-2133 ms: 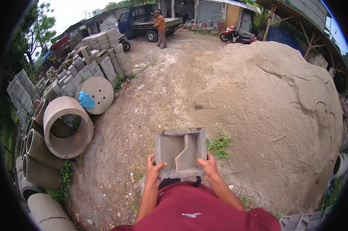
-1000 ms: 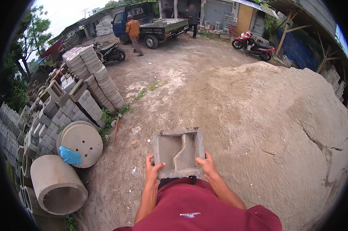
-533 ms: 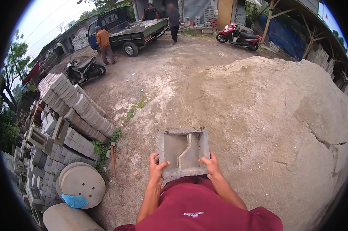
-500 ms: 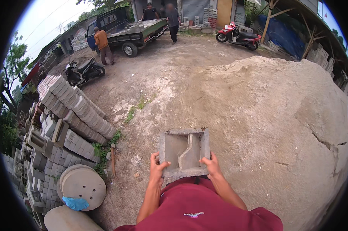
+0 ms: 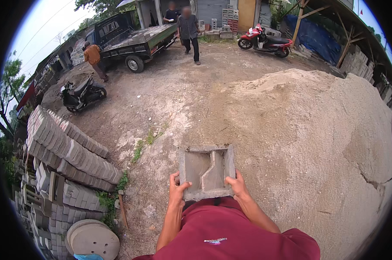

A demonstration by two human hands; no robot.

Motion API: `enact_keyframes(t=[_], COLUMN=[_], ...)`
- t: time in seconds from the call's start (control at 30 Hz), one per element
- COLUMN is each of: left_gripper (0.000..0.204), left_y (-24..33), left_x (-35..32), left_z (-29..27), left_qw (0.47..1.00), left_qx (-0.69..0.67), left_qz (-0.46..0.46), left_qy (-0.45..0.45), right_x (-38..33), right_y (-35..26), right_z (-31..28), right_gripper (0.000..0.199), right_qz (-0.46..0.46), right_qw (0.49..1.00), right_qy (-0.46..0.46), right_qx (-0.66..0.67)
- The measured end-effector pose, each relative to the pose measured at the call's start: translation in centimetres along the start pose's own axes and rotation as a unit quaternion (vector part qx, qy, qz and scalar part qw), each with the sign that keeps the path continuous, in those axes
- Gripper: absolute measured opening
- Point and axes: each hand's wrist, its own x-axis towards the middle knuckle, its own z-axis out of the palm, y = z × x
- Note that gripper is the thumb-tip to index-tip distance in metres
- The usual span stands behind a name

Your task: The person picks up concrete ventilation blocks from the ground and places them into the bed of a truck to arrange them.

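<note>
A square grey concrete ventilation block (image 5: pixel 207 174), with a raised rim and a zigzag divider inside, is held level in front of my waist. My left hand (image 5: pixel 177 190) grips its left side, thumb bent over the rim. On the opposite side my right hand (image 5: pixel 238 186) clasps the block the same way, its thumb on the inner edge. The fingers beneath and behind the block are mostly hidden.
Stacked concrete pavers (image 5: pixel 66 141) and round slabs (image 5: pixel 94 238) line the left. A big sand pile (image 5: pixel 308 143) fills the right. Ahead stand a black motorbike (image 5: pixel 83 93), a loaded truck (image 5: pixel 148 41), a red motorbike (image 5: pixel 265 41) and several people, one walking (image 5: pixel 188 32).
The surroundings have shifted in view, with the paver stacks lower and farther left. A person in dark clothes has stepped out from behind the truck. Both hands keep the same hold on the block.
</note>
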Motion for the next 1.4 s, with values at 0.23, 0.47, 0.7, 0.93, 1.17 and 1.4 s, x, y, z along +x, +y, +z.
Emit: enact_keyframes(t=[0.23, 0.47, 0.7, 0.93, 1.17, 1.4], left_gripper=[0.062, 0.059, 0.059, 0.066, 0.060, 0.067], left_y=[2.1, 5.9, 9.0, 12.7, 14.0, 17.0], left_x=[12.1, 26.5, 45.5, 62.6, 81.5, 99.8], left_z=[4.4, 10.3, 15.8, 22.0, 27.8, 33.9], left_qw=[1.000, 0.999, 0.997, 0.987, 0.988, 0.991], left_qx=[-0.011, 0.010, 0.024, 0.070, 0.071, 0.047], left_qz=[-0.013, -0.037, -0.051, -0.074, -0.055, -0.076], left_qy=[0.000, -0.011, -0.054, -0.121, -0.124, -0.101], right_x=[11.3, 25.3, 41.6, 57.0, 75.2, 94.4], right_y=[-5.0, -9.2, -14.7, -19.5, -24.6, -31.0], right_z=[1.2, 2.5, 4.9, 5.7, 7.1, 8.4], right_gripper=[0.068, 0.068, 0.063, 0.056, 0.056, 0.056], right_qz=[0.007, 0.008, -0.016, -0.021, -0.034, -0.011], right_qw=[1.000, 0.998, 0.993, 0.984, 0.982, 0.987], right_qy=[0.031, 0.049, 0.098, 0.149, 0.154, 0.135], right_qx=[-0.001, 0.029, 0.071, 0.094, 0.100, 0.089])
